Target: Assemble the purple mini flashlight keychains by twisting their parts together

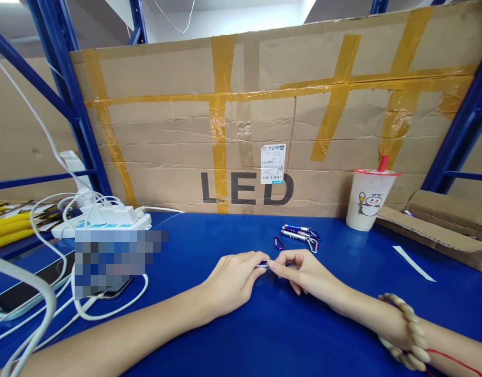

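Note:
My left hand (238,276) is closed around a small keychain flashlight (262,265); only a short blue-and-silver end of it shows past my fingers. At that end, my right hand (304,271) pinches with thumb and forefinger, its other fingers curled below. Most of the flashlight is hidden inside my left hand. Just beyond my hands, several similar slim metal keychain flashlights (298,234) in blue and silver lie in a loose pile, with small carabiner clips (313,244) at their right ends. A separate dark red carabiner (278,243) lies to their left.
A lidded drink cup (369,201) with a red straw stands at the back right, beside an open cardboard box (441,235) and a white strip (414,263). Left are a power strip (107,222), white cables and phones (32,285). A large cardboard sheet (178,141) walls the back.

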Demonstrator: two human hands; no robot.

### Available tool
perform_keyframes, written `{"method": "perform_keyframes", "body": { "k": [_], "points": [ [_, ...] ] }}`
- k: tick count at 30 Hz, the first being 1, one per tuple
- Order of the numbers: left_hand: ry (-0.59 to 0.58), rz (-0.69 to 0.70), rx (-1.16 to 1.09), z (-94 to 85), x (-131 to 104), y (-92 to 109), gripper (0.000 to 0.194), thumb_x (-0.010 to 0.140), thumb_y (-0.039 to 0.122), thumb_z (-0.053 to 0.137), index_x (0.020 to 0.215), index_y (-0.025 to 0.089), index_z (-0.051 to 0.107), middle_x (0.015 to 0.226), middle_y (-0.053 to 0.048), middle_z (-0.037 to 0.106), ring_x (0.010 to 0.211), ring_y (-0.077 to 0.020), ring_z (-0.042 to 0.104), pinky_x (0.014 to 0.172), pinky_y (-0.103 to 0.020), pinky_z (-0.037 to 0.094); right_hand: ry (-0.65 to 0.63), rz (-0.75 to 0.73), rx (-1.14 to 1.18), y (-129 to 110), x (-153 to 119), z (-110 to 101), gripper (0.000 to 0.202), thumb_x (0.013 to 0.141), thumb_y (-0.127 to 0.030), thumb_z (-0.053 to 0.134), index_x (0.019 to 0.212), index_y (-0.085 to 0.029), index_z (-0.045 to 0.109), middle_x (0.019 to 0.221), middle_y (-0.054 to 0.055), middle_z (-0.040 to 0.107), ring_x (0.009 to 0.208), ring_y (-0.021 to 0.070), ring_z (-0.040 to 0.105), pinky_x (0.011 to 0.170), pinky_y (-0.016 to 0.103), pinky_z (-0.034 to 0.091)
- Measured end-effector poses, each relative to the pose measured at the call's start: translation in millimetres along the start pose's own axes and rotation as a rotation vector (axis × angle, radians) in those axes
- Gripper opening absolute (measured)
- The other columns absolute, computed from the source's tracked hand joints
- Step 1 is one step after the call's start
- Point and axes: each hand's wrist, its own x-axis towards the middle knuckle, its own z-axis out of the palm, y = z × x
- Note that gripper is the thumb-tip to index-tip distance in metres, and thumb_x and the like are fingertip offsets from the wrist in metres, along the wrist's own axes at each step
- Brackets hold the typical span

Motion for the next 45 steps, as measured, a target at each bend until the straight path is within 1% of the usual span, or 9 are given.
{"method": "perform_keyframes", "body": {
  "k": [4,10,13,16,20,25,28,31,45],
  "points": [
    [-0.011,-0.038,0.033,-1.0,0,1,0.022,0.092,0.023,0.031,0.103,0.022,0.049,0.098,0.0,0.061,0.089,-0.0152,0.057,0.075,-0.025,0.042,0.014,-0.012,-0.013,-2,0,2,0.04,0.065,-0.053,0.063,0.063,-0.015,0.051,0.034,-0.008,0.037,0.03,0.0032,0.03,0.032,0.017,0.02],
    [-0.003,-0.097,0.077,-1.9,-1,1,0.021,0.093,0.027,0.028,0.102,0.022,0.046,0.095,0.001,0.061,0.083,-0.0165,0.059,0.066,-0.026,0.041,0.024,-0.065,-0.096,-1,0,1,0.039,0.072,-0.052,0.057,0.076,-0.014,0.06,0.036,-0.007,0.04,0.029,0.0032,0.029,0.032,0.017,0.02],
    [-0.006,-0.102,0.084,-1.0,-1,0,0.02,0.093,0.028,0.027,0.101,0.023,0.045,0.093,0.002,0.061,0.082,-0.0168,0.059,0.065,-0.026,0.04,0.03,-0.049,-0.107,-1,-1,1,0.041,0.071,-0.053,0.057,0.079,-0.013,0.061,0.037,-0.006,0.041,0.03,0.0035,0.031,0.032,0.017,0.02],
    [-0.019,-0.119,0.08,-0.6,-2,-1,0.02,0.093,0.029,0.027,0.101,0.024,0.044,0.092,0.002,0.061,0.08,-0.0168,0.059,0.065,-0.026,0.04,0.048,-0.033,-0.085,-2,-1,1,0.042,0.068,-0.054,0.059,0.082,-0.014,0.06,0.045,-0.005,0.045,0.033,0.0037,0.035,0.031,0.016,0.022],
    [-0.037,-0.126,0.087,-1.3,-3,0,0.022,0.093,0.03,0.026,0.101,0.023,0.045,0.09,0.001,0.061,0.079,-0.0169,0.059,0.065,-0.026,0.04,0.086,-0.035,-0.035,0,-1,1,0.045,0.065,-0.053,0.062,0.091,-0.016,0.059,0.063,-0.002,0.053,0.035,0.0029,0.039,0.03,0.015,0.027],
    [-0.037,-0.14,0.107,-1.1,-2,1,0.022,0.093,0.031,0.024,0.099,0.023,0.044,0.089,0.002,0.062,0.079,-0.0175,0.059,0.064,-0.027,0.04,0.185,-0.106,-0.043,4,2,-2,0.041,0.063,-0.05,0.065,0.083,-0.014,0.064,0.054,-0.002,0.052,0.033,0.0035,0.04,0.033,0.017,0.032],
    [-0.026,-0.148,0.112,-1.1,-2,0,0.023,0.093,0.031,0.024,0.101,0.023,0.044,0.089,0.002,0.062,0.08,-0.0176,0.059,0.064,-0.027,0.04,0.182,-0.164,-0.061,4,3,-2,0.036,0.063,-0.047,0.066,0.081,-0.015,0.067,0.072,0.003,0.059,0.034,0.0026,0.043,0.033,0.018,0.033],
    [-0.031,-0.151,0.113,-1.3,-2,-1,0.023,0.093,0.031,0.024,0.101,0.024,0.045,0.089,0.002,0.062,0.079,-0.0174,0.059,0.064,-0.026,0.04,0.153,-0.21,-0.074,5,2,-2,0.033,0.066,-0.045,0.066,0.082,-0.016,0.068,0.086,0.005,0.06,0.035,0.002,0.046,0.033,0.017,0.035],
    [-0.071,-0.073,0.137,-1.1,-3,-1,0.023,0.093,0.03,0.024,0.092,0.021,0.046,0.081,0.001,0.061,0.071,-0.0149,0.058,0.059,-0.023,0.037,0.143,-0.253,-0.13,9,2,-5,0.032,0.066,-0.045,0.067,0.074,-0.015,0.068,0.08,0.005,0.059,0.036,0.0031,0.046,0.036,0.02,0.038]
  ]
}}
